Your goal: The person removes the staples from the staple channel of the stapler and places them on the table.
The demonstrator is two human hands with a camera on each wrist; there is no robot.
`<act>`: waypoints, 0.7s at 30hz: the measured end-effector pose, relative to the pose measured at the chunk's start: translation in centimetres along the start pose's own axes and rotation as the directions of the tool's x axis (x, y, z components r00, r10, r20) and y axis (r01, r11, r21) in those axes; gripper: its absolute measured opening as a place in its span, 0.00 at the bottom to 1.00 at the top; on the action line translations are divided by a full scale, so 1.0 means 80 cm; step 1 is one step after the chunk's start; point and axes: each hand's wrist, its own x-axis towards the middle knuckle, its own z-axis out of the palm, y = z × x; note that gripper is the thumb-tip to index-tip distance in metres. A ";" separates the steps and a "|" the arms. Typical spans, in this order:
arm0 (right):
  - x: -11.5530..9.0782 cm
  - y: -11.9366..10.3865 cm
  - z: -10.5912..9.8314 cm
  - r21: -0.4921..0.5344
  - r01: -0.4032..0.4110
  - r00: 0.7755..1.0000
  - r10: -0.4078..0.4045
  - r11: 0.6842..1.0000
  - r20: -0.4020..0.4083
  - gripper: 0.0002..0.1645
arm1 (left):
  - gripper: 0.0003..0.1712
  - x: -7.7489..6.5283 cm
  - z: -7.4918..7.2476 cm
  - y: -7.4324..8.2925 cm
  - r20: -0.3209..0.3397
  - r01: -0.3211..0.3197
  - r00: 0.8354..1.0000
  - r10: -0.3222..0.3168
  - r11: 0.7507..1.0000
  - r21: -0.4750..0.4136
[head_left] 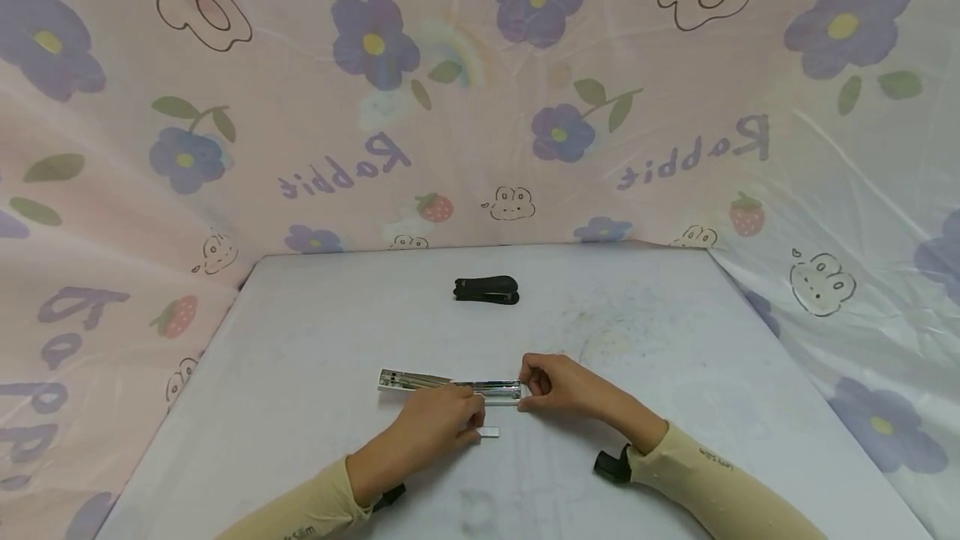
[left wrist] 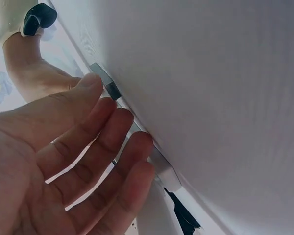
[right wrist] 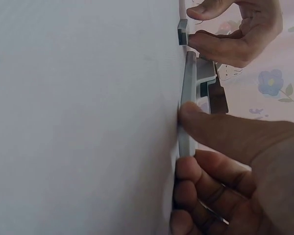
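Observation:
A long opened stapler (head_left: 412,380), silver metal on a white base, lies across the table. My right hand (head_left: 558,384) holds its right end; in the right wrist view the thumb (right wrist: 191,112) presses along the side of the base, fingers curled at the end. My left hand (head_left: 435,419) is at the stapler's near side, its fingers loosely bent in the left wrist view. Close to its thumb and fingertips lies a small grey staple strip (head_left: 489,432), dark at one end (left wrist: 112,90). No firm pinch on the strip is visible.
A black stapler-like tool (head_left: 486,290) lies farther back on the white table (head_left: 315,315). Behind and at both sides hangs a cloth (head_left: 465,123) printed with flowers and rabbits. Black wrist mounts (head_left: 612,467) sit on the beige sleeves.

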 end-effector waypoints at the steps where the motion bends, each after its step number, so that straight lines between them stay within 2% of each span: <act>1: 0.000 0.000 0.000 0.003 -0.001 1.000 0.001 1.000 0.000 0.16 | 0.14 0.000 0.000 0.000 -0.002 0.000 1.000 0.000 1.000 0.003; 6: 0.000 0.000 0.000 0.011 -0.010 1.000 0.010 1.000 0.000 0.16 | 0.14 0.000 -0.001 0.000 0.009 0.008 1.000 -0.008 1.000 -0.009; 11: 0.000 0.000 -0.006 0.022 -0.037 0.999 0.037 0.999 0.023 0.16 | 0.10 0.003 -0.009 0.000 0.049 0.040 0.998 -0.037 0.997 -0.072; 13: 0.000 0.000 -0.010 0.023 -0.038 0.999 0.038 0.999 0.035 0.14 | 0.09 0.005 -0.016 0.000 0.060 0.061 0.997 -0.054 0.992 -0.112; 16: 0.001 0.001 -0.019 0.001 -0.022 0.999 0.022 1.000 0.032 0.12 | 0.09 0.010 -0.031 -0.002 0.035 0.071 0.997 -0.066 0.986 -0.149; 21: 0.002 0.001 -0.034 -0.073 -0.018 0.998 0.014 0.997 -0.056 0.08 | 0.08 0.023 -0.060 -0.015 -0.009 0.077 0.997 -0.079 0.984 -0.158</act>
